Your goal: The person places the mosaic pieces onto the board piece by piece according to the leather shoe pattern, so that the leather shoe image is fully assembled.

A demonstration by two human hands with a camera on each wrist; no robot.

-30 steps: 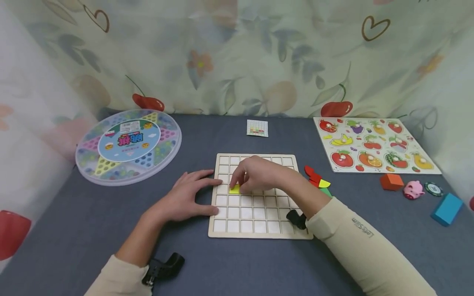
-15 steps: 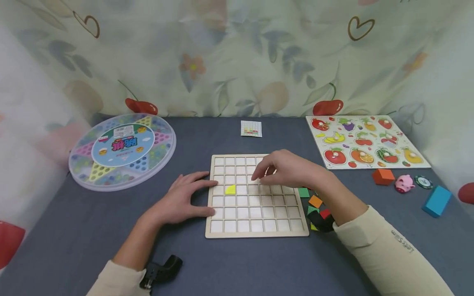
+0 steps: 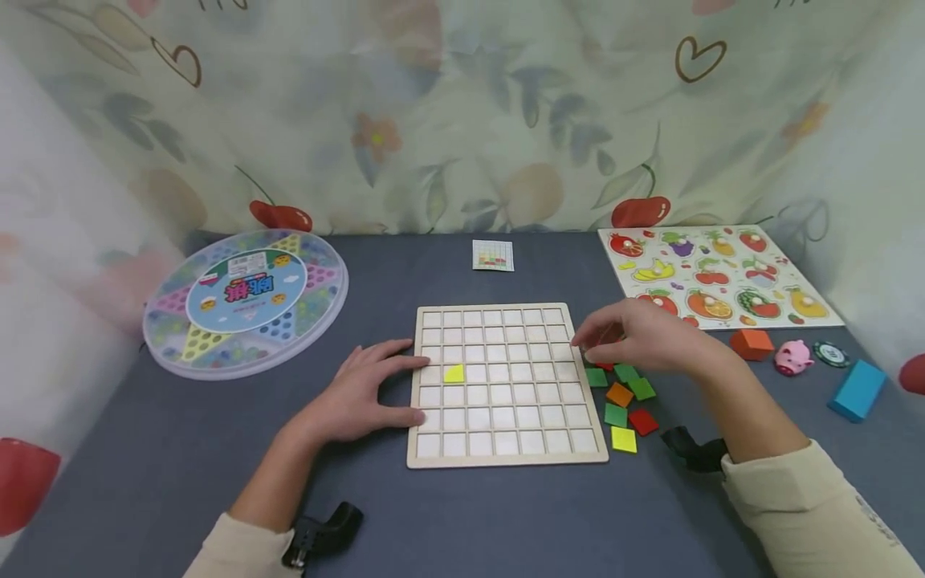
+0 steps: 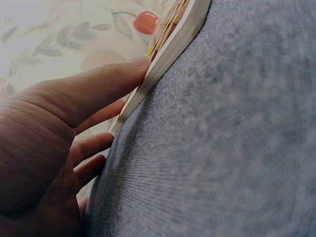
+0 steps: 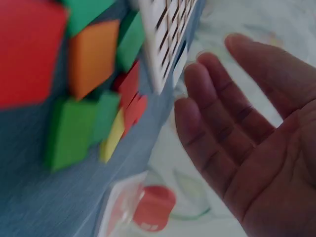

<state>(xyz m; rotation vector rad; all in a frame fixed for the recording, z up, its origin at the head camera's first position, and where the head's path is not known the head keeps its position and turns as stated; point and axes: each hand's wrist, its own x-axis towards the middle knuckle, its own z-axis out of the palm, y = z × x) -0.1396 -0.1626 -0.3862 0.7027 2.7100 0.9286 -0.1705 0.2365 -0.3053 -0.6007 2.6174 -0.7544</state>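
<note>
Board [image 3: 506, 385]: pale wooden grid tray with raised rim and rows of square cells, flat on the grey desk [image 3: 462, 522] in front of me. One yellow tile [image 3: 454, 373] sits in a cell near the left edge, one corner cut off; the other cells show bare.

My left hand [image 3: 361, 393]: flat on the desk, fingers [image 4: 106, 81] straight and slightly spread, tips touching the board's left rim. It holds nothing.

My right hand [image 3: 643, 337]: hovering just off the board's right edge, over the loose tiles [image 3: 623, 397]. Fingers [image 5: 217, 106] relaxed and a little apart, palm bare in the wrist view, gripping nothing.

Loose tiles: small flat squares in green, orange, red and yellow, scattered close together on the desk beside the board's right rim.

Also on the desk: round marble-game box [image 3: 246, 301] far left; small pattern card [image 3: 493, 255] behind the board; fruit puzzle [image 3: 715, 277] far right; orange block [image 3: 751, 343], pink pig [image 3: 792, 357], chip [image 3: 829, 353] and blue block [image 3: 857, 390] near it.
</note>
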